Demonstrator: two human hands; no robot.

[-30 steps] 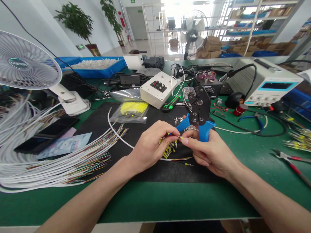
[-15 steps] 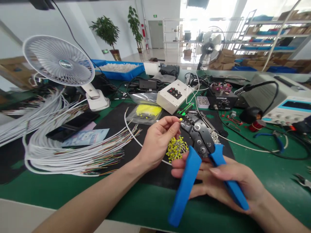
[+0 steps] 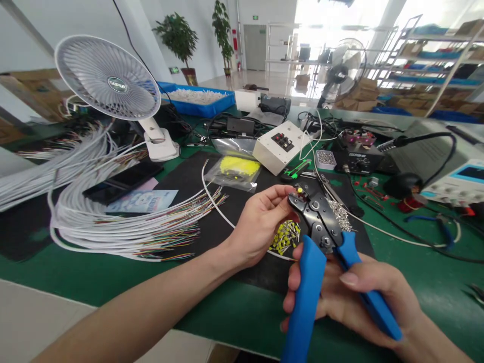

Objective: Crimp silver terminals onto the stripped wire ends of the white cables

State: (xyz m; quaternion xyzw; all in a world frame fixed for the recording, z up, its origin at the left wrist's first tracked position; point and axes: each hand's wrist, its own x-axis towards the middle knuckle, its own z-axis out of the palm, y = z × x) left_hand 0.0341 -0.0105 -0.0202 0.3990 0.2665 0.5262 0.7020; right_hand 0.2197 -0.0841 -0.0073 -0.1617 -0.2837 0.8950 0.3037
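Note:
My right hand [image 3: 363,297] holds crimping pliers [image 3: 319,219] with blue handles spread apart, fingers around one handle and thumb over the other. At the dark metal jaws, my left hand [image 3: 260,222] is closed in a pinch on a small yellow-capped terminal [image 3: 300,190]. Its yellow end shows in the jaws; the rest is hidden by the fingers. Just below the pinch lies a pile of yellow-capped metal terminals [image 3: 285,238] on the black mat [image 3: 260,277]. A white cable [image 3: 221,212] passes behind my left hand.
Bundled white cables [image 3: 124,239] with bare coloured wire ends cover the left side, near a phone [image 3: 121,181] and a white fan [image 3: 109,80]. Behind the mat are a bag of yellow parts [image 3: 236,169] and a switch box [image 3: 278,146]. Loose silver terminals [image 3: 340,216] lie right of the pliers.
My left hand has moved right, bringing the yellow-capped terminal from beside the jaws into them. The plier handles have come closer together, with my right fingers now curled around the near handle. The view has shifted slightly.

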